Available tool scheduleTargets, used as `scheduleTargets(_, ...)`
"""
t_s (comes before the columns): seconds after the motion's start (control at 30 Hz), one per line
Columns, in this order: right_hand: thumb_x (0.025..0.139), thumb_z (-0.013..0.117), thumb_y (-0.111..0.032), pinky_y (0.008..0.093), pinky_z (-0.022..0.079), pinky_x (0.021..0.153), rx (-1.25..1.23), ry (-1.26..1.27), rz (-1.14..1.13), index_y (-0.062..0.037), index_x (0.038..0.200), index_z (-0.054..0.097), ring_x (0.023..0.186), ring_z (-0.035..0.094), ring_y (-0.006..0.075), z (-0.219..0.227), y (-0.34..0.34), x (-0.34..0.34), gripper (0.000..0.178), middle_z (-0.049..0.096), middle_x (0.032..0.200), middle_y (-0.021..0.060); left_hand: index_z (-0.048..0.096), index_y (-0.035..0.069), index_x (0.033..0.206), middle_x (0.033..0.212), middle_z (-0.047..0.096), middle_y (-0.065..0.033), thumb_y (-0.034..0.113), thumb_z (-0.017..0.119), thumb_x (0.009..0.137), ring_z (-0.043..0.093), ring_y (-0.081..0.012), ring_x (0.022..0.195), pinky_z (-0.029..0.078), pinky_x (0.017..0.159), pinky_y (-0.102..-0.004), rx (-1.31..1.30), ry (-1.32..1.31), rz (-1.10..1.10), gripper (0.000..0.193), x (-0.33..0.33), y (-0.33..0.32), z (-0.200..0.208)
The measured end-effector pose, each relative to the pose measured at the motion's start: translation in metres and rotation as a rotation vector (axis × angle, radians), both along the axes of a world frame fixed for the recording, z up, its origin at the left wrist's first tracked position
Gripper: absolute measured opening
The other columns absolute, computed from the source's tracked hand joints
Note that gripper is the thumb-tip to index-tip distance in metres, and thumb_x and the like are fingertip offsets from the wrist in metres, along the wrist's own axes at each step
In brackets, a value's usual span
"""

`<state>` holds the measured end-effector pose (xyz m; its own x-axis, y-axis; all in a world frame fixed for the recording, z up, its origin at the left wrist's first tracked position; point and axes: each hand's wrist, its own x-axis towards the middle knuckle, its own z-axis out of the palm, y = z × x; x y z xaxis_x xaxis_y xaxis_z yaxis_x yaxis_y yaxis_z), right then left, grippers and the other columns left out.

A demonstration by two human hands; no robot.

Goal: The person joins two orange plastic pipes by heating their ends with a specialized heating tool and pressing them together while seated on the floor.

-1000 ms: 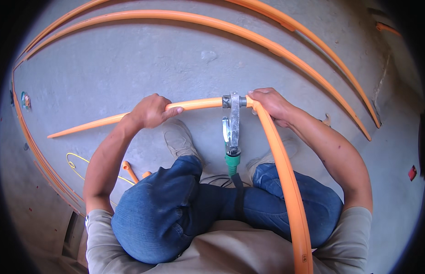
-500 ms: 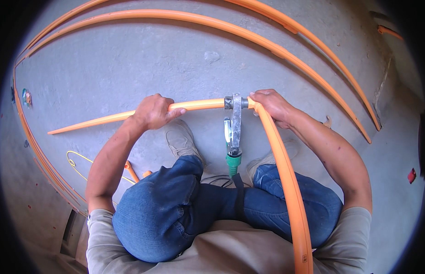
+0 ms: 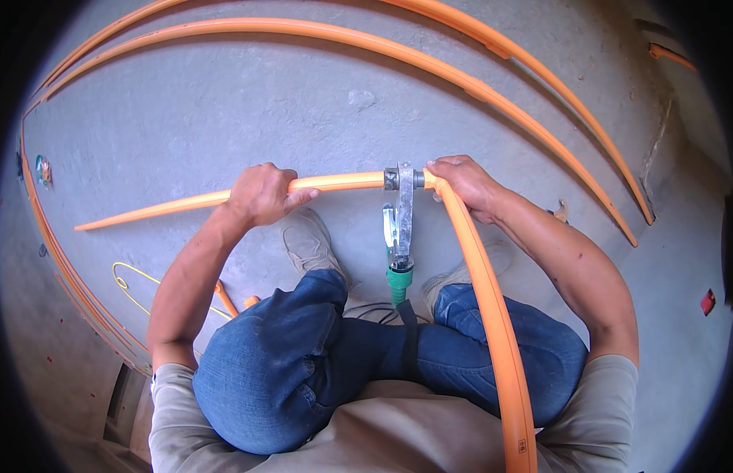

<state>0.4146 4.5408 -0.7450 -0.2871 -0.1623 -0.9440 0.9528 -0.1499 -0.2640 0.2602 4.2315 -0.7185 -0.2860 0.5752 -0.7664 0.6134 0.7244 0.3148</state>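
L hand (image 3: 264, 193) is wrapped round L pipe (image 3: 347, 182), an orange length lying crosswise in front of the person; fingers curl over it, thumb laid along it toward the tool. R hand (image 3: 466, 185) grips the elbow (image 3: 434, 181), an orange fitting at the top of R pipe (image 3: 493, 307); its fingers are closed in on it, tho some are hidden behind, so can't tell exactly how each one sits. R pipe drops from the elbow, over the R thigh, & out at the lower edge.

Tool (image 3: 404, 225) stands upright btwn the two hands, approx. mid-view: flat metal plate up top, green handle (image 3: 399, 281) below. L pipe's end meets the dark die (image 3: 391, 179) on the plate's L side; elbow meets the grey die (image 3: 418, 180) on the R side. Can't tell how deep either goes.

Black strap (image 3: 409, 339) runs from just under the handle over the jeans (image 3: 264, 363); dark cable (image 3: 374, 310) lies nearby. Yellow wire (image 3: 134, 276) & a small orange fitting (image 3: 225, 298) are on the floor (image 3: 359, 130) beside the L knee. Farther out, long pipes (image 3: 303, 30) lie on the floor, bent by the lens.
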Motion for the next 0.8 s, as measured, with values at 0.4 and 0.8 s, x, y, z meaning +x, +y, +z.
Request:
scheduleTargets(0.4, 0.1, 0.055, -0.031, 0.0276, 0.044, 0.054, -0.03, 0.031, 0.031, -0.0052, 0.088, 0.061, 0.061, 0.054, 0.0098, -0.009, 0.004, 0.003, 0.029, 0.056, 0.072, 0.0021, 0.071, 0.002, 0.078, 0.064, 0.064, -0.0211, 0.065, 0.053, 0.091, 0.065, -0.0406, 0.066, 0.053, 0.065, -0.0484, 0.086, 0.079, -0.002, 0.067, 0.006, -0.003, -0.003)
scheduleTargets(0.8, 0.099, 0.052, -0.032, 0.0284, 0.037, 0.044, -0.007, 0.02, 0.003, -0.0065, 0.09, 0.059, 0.055, 0.049, 0.012, -0.015, 0.0, 0.007, 0.028, 0.054, 0.071, 0.0036, 0.071, 0.003, 0.08, 0.065, 0.065, -0.0189, 0.064, 0.054, 0.091, 0.067, -0.0386, 0.067, 0.054, 0.066, -0.0476, 0.055, 0.099, -0.007, 0.064, 0.006, -0.002, -0.003)
